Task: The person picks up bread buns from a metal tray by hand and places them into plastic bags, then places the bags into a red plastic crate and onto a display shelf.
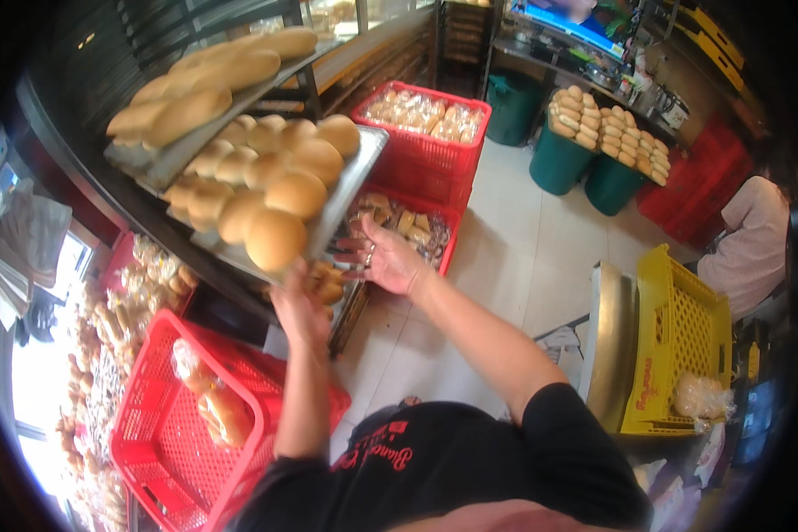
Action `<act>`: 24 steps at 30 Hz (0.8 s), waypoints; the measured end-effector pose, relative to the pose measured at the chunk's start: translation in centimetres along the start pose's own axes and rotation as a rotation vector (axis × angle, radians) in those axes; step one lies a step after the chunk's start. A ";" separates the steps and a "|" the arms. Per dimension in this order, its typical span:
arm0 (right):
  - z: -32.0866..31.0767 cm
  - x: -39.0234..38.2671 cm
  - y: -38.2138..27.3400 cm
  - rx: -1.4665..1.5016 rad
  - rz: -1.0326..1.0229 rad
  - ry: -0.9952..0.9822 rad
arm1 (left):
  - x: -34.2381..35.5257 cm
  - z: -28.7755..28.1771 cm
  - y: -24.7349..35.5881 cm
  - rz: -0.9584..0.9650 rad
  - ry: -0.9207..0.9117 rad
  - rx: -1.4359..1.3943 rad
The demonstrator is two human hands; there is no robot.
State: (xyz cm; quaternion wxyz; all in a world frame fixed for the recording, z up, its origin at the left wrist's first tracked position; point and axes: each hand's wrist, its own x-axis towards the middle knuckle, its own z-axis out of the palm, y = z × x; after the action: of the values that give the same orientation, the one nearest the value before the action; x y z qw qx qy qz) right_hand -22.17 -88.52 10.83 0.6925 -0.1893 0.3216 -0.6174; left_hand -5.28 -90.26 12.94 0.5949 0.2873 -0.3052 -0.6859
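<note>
A metal tray [363,164] of round golden buns [276,238] juts from a rack in front of me, tilted in the view. My left hand [300,306] is at the tray's near end, just below the closest bun; its fingers are blurred, so whether it grips the tray is unclear. To the right of the tray's near corner, my right hand [388,257] is open, palm up with fingers spread, a ring on one finger. Nothing lies in that palm. Above sits another tray [155,164] with long loaves [186,115]. More buns [330,288] show on a lower level, partly behind my hands.
Red crates [426,155] with bagged bread are stacked beyond the rack. At lower left a red crate [173,443] holds bagged bread. Green bins [563,164] carry trays of rolls at the back. A yellow crate [674,346] and a seated person [754,235] are at right.
</note>
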 end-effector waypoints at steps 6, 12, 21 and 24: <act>1.4 -3.3 -2.3 0.186 -0.275 0.127 | -4.7 -3.3 -2.6 -0.254 -0.379 -0.253; -4.1 -12.7 -2.9 0.191 -0.397 0.201 | 3.6 -8.0 1.1 -0.328 -0.524 -0.356; -1.5 -35.5 -1.0 -0.106 -0.773 0.501 | -5.0 0.3 -6.5 -0.500 -0.651 -0.269; 0.2 -43.4 3.1 -0.040 -0.932 0.571 | -9.4 4.6 -5.9 -0.622 -0.879 -0.255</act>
State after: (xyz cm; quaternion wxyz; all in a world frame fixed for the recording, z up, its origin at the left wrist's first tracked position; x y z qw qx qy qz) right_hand -21.09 -45.64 18.13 0.2269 -0.1497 0.3903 -0.8796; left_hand -11.34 -79.92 11.74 0.2108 -0.0237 -0.3401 -0.9161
